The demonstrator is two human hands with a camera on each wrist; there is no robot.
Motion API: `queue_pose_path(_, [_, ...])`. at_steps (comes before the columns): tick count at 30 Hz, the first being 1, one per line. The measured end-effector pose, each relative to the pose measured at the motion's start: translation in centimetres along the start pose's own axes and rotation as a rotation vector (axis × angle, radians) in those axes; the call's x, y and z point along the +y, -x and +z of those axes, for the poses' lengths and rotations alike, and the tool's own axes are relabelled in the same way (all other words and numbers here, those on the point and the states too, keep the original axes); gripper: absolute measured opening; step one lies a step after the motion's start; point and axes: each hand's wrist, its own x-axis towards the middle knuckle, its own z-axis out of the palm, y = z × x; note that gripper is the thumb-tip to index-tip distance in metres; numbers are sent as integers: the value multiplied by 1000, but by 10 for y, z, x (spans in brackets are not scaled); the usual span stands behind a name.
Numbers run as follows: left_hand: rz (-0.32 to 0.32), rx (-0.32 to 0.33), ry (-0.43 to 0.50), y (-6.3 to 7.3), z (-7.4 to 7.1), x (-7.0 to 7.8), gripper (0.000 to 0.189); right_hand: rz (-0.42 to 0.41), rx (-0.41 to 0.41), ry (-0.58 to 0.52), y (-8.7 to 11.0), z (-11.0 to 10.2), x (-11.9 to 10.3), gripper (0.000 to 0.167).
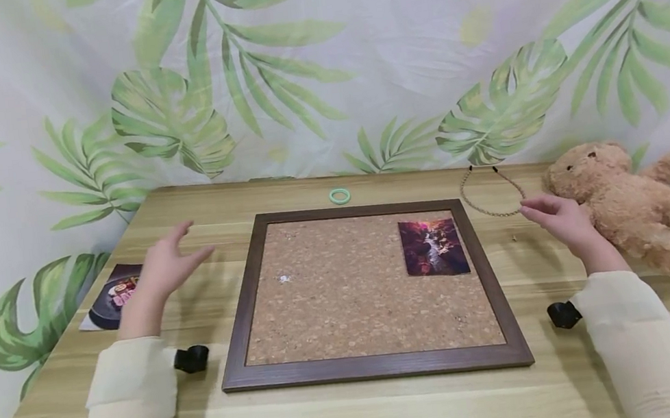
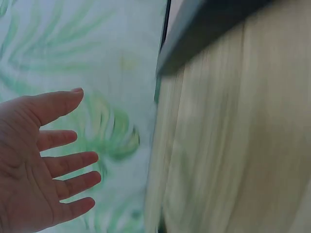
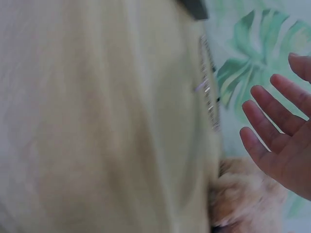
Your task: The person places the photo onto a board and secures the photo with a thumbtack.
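My left hand (image 1: 161, 266) hovers over the table's left side with thumb and fingers spread, and the left wrist view shows its palm holding nothing. It is nearest to a printed picture of food on a dark plate (image 1: 105, 305). On the right, my right hand (image 1: 562, 221) is raised above the table between a beaded chain (image 1: 484, 213) and a teddy bear (image 1: 635, 202). Its fingertips overlap the chain in the head view, but in the right wrist view the fingers are relaxed and apart from the chain (image 3: 209, 92). A brown-framed cork board (image 1: 347, 311) lies between both hands.
A colourful picture (image 1: 434, 247) lies at the board's upper right. Small clear pieces (image 1: 284, 279) sit on the cork's left. A green ring (image 1: 340, 197) lies behind the frame. One tiny object (image 1: 514, 238) rests right of the board. Leaf-patterned cloth (image 1: 392, 57) hangs behind the table.
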Motion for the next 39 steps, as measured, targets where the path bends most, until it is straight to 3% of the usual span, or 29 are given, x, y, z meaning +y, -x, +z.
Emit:
queue_pose_path(5, [-103,38,24,18,-18,-38,73,12,16,-2,-2,4,18,53])
queue_pose_path(10, [-188,97,92,38,-27,-75,71,-68,33,-88,-4,11,27,36])
queue_pose_path(13, [-244,123,107,43,-29,-89,70,-52,5,-63,-5,13,26,35])
queue_pose_path(18, [-310,109,99,44,-29,-109,73,-10,-36,23,-6,19,27,40])
queue_pose_path(25, [-378,62,30,54,-23,-120,69,15,-33,54,-4,29,36,40])
queue_pose_path(28, [-403,57,-16,54,-20,-120,67,24,6,60,-4,33,38,40])
queue_pose_path(31, [-428,51,-5,51,-18,-116,66,22,49,70,-3,34,39,37])
queue_pose_path(39, [-408,60,5,46,-16,-111,51,12,101,77,-2,36,40,32])
